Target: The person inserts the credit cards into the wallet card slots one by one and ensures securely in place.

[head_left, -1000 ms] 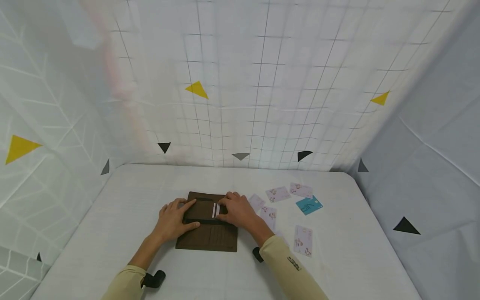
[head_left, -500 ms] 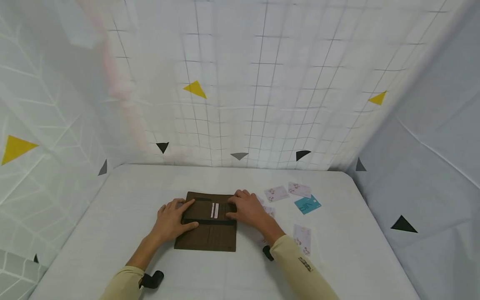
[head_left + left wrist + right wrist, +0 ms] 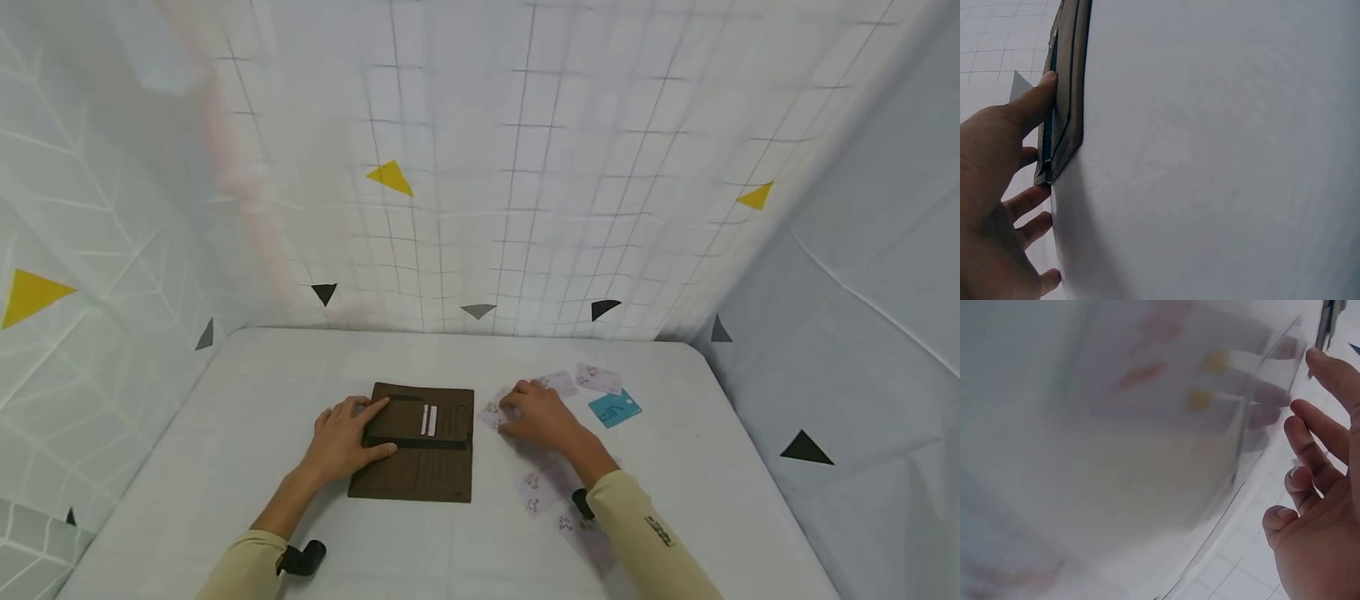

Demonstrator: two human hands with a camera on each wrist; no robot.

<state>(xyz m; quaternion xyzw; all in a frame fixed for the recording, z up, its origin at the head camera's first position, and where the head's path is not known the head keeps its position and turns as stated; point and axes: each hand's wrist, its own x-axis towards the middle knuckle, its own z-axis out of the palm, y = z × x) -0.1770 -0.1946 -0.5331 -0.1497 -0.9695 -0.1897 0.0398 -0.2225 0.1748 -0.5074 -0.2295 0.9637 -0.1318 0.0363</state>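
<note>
- L hand [image 3: 343, 442]: fingers spread, mostly straight, thumb + index resting on the left side of the brown wallet [image 3: 442, 479], not curled around it
- wallet's lying unfolded on the white table [image 3: 405, 550], left of the R hand, w/ 2 whitish strips [image 3: 429, 421] showing in its upper half
- R hand [image 3: 543, 421]: thumb + fingers bent over a pale flowery card [image 3: 492, 410] just right of the wallet; can't tell if it's actually pinched, wrist cam's too blurry
- teal card [image 3: 615, 412] farther right, overlapping w/ a pinkish card [image 3: 598, 377]
- 2 more pale ones closer to the person, 1 near card [image 3: 534, 496] + 1 partly hidden card [image 3: 576, 527] by the R sleeve [image 3: 645, 533]
</note>
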